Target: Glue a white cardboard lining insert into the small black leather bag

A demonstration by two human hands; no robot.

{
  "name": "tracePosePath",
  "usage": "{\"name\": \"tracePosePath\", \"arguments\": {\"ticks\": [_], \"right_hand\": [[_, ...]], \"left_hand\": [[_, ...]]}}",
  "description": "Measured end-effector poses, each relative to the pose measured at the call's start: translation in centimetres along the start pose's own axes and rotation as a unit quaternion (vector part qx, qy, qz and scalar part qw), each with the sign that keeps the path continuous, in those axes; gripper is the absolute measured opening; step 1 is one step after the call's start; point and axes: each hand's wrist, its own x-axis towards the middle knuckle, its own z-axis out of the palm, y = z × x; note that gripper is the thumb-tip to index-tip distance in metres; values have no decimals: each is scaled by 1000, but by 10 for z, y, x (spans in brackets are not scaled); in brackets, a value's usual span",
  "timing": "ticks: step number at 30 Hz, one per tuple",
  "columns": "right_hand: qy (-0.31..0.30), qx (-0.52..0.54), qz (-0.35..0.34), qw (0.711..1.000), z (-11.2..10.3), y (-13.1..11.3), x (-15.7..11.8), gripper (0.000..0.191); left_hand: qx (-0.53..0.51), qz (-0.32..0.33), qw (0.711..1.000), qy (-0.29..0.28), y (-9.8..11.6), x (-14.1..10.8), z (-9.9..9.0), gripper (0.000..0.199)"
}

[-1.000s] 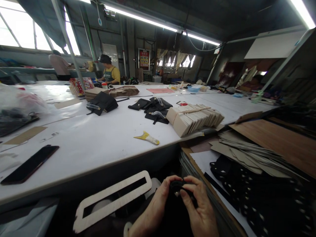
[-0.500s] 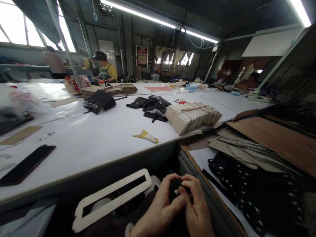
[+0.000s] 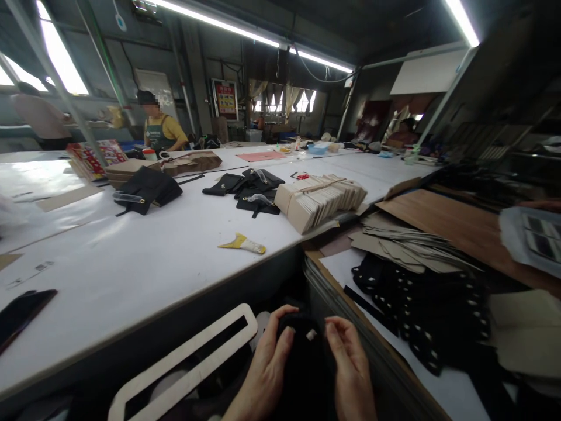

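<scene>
1. Head view, hands: left hand [image 3: 267, 359] has thumb and fingers clamped on the left edge of a soft-looking black piece with a small pale, shiny spot [image 3: 300, 351]. Piece is low centre, between the hands, in front of the table edge; its lower outline is lost in the dark.
2. Right hand [image 3: 350, 365] is at the piece's right edge, thumb and index tips near each other. Can't tell whether they pinch the edge or are just beside it.
3. Left of the left hand: long pale flat frame with rounded corners and a slot [image 3: 210, 366], tilted up to the right.
4. White-topped table [image 3: 144, 269]: yellow-and-white flared tool [image 3: 249, 244] near the front edge; banded bundle of beige cards [image 3: 322, 202] right of it; flat black pieces with clear-wrapped metal fittings [image 3: 258, 203] behind; folded black piece [image 3: 151, 190] further left; dark phone [image 3: 24, 313] at the left edge.
5. Right side surface: black pieces with pale spots [image 3: 442, 310], grey-beige sheets [image 3: 398, 245], brown board [image 3: 442, 216], translucent plastic tray [image 3: 511, 242] cut by the frame edge.
6. Back left: co-worker in a yellow top and dark green apron [image 3: 164, 133], across the table.
</scene>
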Motion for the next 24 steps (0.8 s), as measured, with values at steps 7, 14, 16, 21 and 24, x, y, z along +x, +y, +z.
{"name": "tracePosePath", "arguments": {"ticks": [7,14,16,21,24], "right_hand": [[-56,-122,-73,988,3,7,-13,36],[-56,-79,-84,992,15,2,-13,36],[-73,-82,-87,990,14,2,-12,37],[-23,-69,-94,993,20,-6,-11,40],[-1,-94,-140,986,31,-6,-5,39]], "left_hand": [[-7,-3,999,41,-11,3,1,37],[-17,-1,997,73,-15,3,5,39],[-5,-1,998,65,-14,3,6,40],[-12,-19,990,142,-10,1,16,44],[6,-33,976,217,-13,3,17,48]]}}
